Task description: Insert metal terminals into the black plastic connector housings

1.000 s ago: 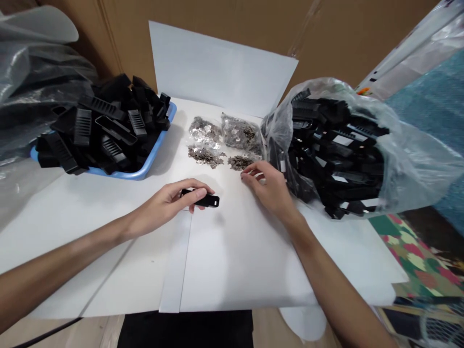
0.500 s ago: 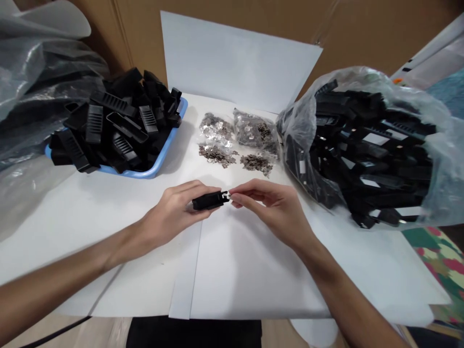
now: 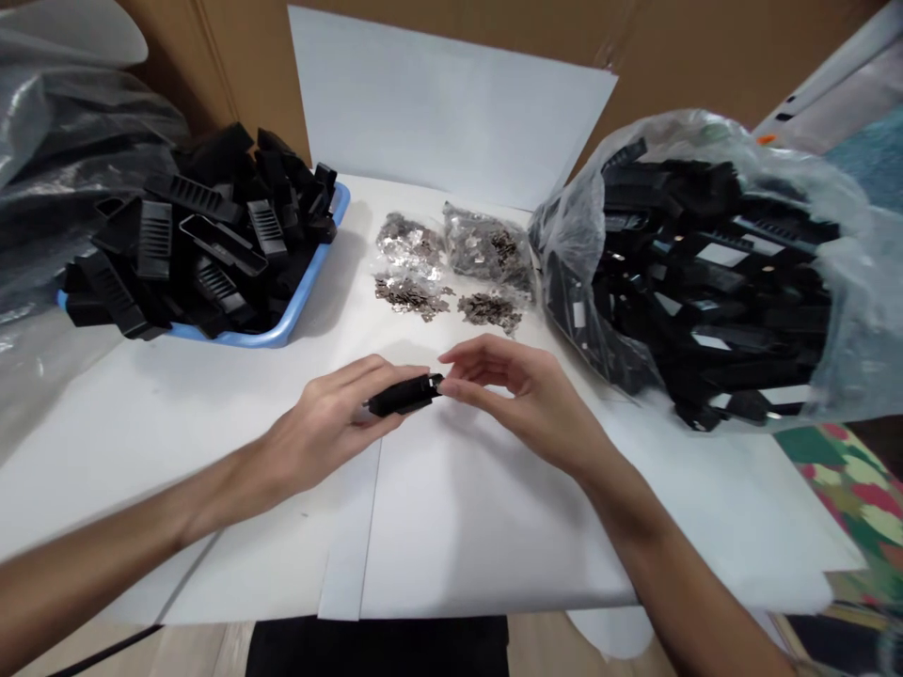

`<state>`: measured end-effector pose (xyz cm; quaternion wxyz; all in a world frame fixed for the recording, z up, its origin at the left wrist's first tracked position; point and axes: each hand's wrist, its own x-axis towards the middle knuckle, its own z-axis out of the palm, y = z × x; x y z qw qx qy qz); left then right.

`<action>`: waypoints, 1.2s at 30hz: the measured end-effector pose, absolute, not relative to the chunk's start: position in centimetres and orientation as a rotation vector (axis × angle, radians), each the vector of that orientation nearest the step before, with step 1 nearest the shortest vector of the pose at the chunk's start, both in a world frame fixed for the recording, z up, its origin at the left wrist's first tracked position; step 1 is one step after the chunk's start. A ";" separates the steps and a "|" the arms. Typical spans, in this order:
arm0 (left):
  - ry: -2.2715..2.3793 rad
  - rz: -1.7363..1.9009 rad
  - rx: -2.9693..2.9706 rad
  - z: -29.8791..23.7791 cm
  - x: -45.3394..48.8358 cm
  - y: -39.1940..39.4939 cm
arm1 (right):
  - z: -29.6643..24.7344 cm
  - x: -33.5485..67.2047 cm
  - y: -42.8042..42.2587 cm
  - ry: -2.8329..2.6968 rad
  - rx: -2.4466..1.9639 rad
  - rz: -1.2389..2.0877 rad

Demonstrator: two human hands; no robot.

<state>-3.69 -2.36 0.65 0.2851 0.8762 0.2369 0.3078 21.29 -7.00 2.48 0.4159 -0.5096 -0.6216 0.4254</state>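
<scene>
My left hand (image 3: pixel 345 406) grips a black plastic housing (image 3: pixel 401 397) between thumb and fingers, above the white table. At the housing's right end sits a small shiny metal piece (image 3: pixel 435 382). My right hand (image 3: pixel 518 390) is just beside that end, its thumb tip against or very near the metal piece. A gap shows between the right thumb and index finger, with nothing visible held there. Farther back lie two piles of small flat metal pieces, a left pile (image 3: pixel 411 297) and a right pile (image 3: pixel 492 310).
A blue basket (image 3: pixel 282 329) heaped with black plastic housings stands at the left. To the right, a clear plastic bag (image 3: pixel 839 310) lies open, full of black parts. Two clear bags of metal pieces (image 3: pixel 486 246) rest behind the piles. A white board (image 3: pixel 451 103) leans at the back.
My right thumb and index finger have moved apart from their pinch on the small metal piece, which now sits closer in at the housing's end. The whole view has shifted slightly.
</scene>
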 end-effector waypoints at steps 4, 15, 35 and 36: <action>0.595 0.841 2.326 0.7 -3.7 -2.3 | 1.9 21.3 -7.1 -1.647 -1.098 1.116; 0.544 0.755 2.509 1.7 -3.8 -2.2 | 0.4 20.5 -7.3 -1.660 -1.177 1.072; 0.331 0.805 2.660 2.8 -3.9 -0.4 | -0.3 20.2 -7.3 -1.615 -1.098 1.141; 0.333 0.800 2.648 2.9 -4.0 -0.5 | -0.3 20.2 -7.3 -1.620 -1.100 1.152</action>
